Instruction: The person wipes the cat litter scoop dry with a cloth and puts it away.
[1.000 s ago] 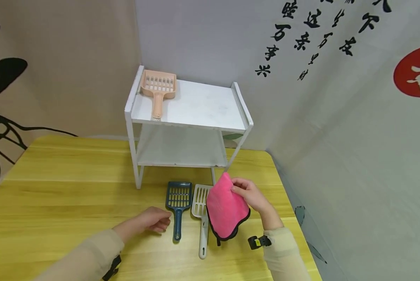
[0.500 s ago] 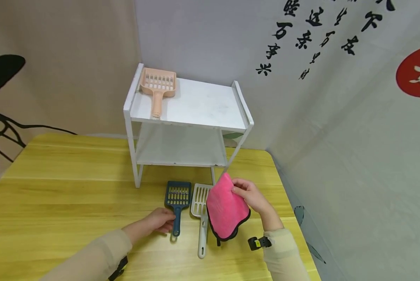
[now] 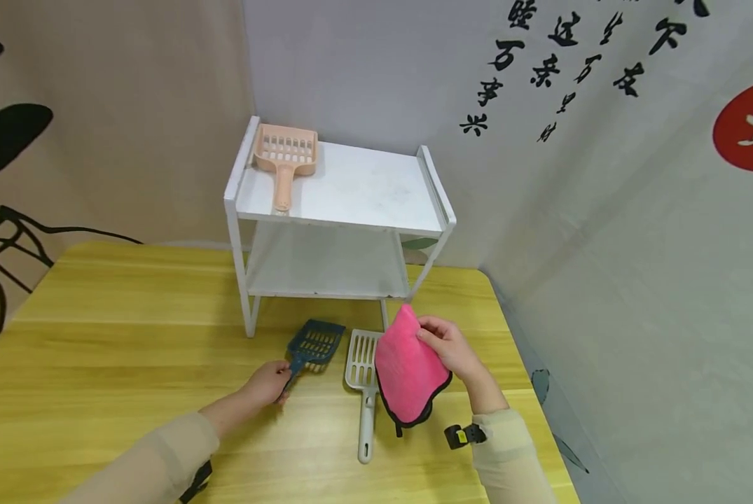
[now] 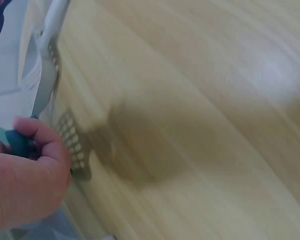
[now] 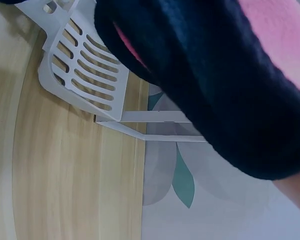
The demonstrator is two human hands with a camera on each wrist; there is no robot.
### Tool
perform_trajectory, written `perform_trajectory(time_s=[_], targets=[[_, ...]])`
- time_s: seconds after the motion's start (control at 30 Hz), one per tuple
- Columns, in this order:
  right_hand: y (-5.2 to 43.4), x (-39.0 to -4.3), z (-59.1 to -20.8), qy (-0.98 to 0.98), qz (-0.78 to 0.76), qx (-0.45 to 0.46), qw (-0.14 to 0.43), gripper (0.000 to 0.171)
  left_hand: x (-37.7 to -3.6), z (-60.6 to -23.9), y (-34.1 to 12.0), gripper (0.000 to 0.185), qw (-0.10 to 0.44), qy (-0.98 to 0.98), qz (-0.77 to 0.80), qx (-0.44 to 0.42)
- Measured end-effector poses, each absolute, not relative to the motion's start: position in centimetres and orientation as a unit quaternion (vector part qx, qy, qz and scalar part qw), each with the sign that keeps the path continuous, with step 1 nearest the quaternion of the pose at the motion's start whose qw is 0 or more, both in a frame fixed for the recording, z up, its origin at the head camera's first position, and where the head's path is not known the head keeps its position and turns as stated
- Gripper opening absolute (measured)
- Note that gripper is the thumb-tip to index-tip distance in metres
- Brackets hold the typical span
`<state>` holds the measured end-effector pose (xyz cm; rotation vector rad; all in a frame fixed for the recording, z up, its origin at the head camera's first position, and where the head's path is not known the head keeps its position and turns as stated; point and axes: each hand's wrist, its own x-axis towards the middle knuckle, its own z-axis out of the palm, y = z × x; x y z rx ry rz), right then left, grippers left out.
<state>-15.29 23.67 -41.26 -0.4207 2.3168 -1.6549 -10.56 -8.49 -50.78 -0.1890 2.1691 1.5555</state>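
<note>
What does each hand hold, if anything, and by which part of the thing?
The left hand holds the dark blue litter scoop by its handle; the right hand pinches the dark-edged pink cloth near its top corner.

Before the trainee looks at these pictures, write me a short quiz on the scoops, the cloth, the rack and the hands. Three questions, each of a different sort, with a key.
1. Which hand grips the blue scoop?
2. Fill the gap: the peach scoop lies on the ____ level of the white rack.
3. True or false: no hand touches the pink cloth.

Key
1. The left hand.
2. Upper.
3. False; the right hand holds it.
</note>
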Motion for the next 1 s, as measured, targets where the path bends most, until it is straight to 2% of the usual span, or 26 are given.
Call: perform_trajectory(time_s=[0.2,0.3,0.43,0.63,0.8,1.0], targets=[[23.5,-15.3,-41.4,0.798,-0.574,-0.138,0.121,0.029,-10.6,-49.6,-10.5,0.039,0.210,0.808,0.550,-0.021],[23.4,-15.3,-41.4,0.799,-0.574,-0.134,0.117,0.029,-10.8,-49.0,-11.6,0.035,0.204,0.812,0.546,0.007],[23.3,-15.3,-41.3,0.800,-0.575,-0.130,0.115,0.029,-11.2,-48.0,-12.7,0.029,0.220,0.800,0.557,0.044],[23.0,-15.3,-41.4,0.801,-0.574,-0.123,0.120,0.031,-11.8,-46.9,-13.7,0.033,0.254,0.771,0.578,0.084],[22.9,-15.2,-41.4,0.806,-0.566,-0.124,0.120,0.031,-12.0,-45.9,-13.9,0.038,0.255,0.765,0.583,0.098],[22.7,-15.2,-41.4,0.804,-0.568,-0.126,0.119,0.031,-12.1,-44.5,-13.4,0.031,0.253,0.777,0.567,0.104]])
